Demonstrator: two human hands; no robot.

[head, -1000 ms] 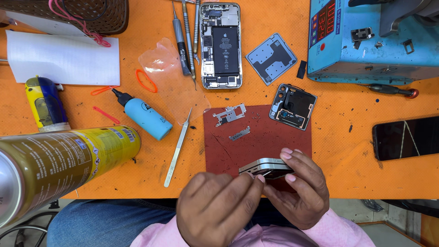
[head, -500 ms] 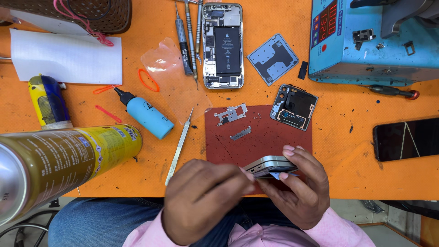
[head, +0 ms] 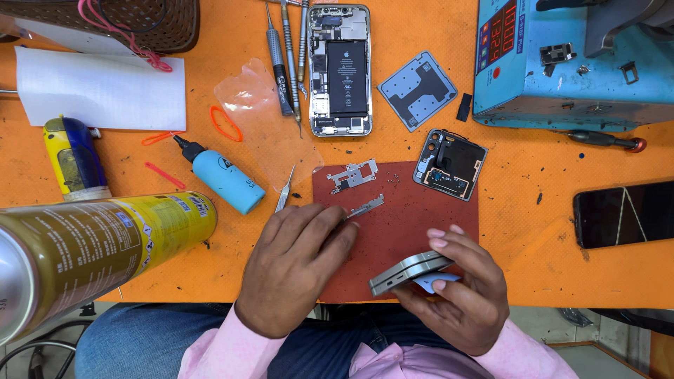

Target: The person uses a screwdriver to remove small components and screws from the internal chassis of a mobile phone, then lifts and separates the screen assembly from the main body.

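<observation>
A grey phone frame (head: 411, 271) is gripped edge-on in the right hand (head: 456, 295), fingers curled around it, low over the red mat (head: 421, 224). It is judged stiff, light and slippery; the edges are best pinched. The left hand (head: 295, 270) is laid flat, fingertips touching a small metal bracket (head: 363, 208), nothing clearly grasped. A yellow labelled spray can (head: 91, 245) lies left, beside a blue bottle (head: 223, 179).

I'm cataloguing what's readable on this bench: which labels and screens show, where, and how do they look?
Spray can: near left, lying down, gold-yellow label with a barcode patch.
Blue machine: far right, red digit display on a dark panel.
Dark phone: right edge, black cracked screen, unlit.
Blue bottle: centre left, small dark round mark.
</observation>
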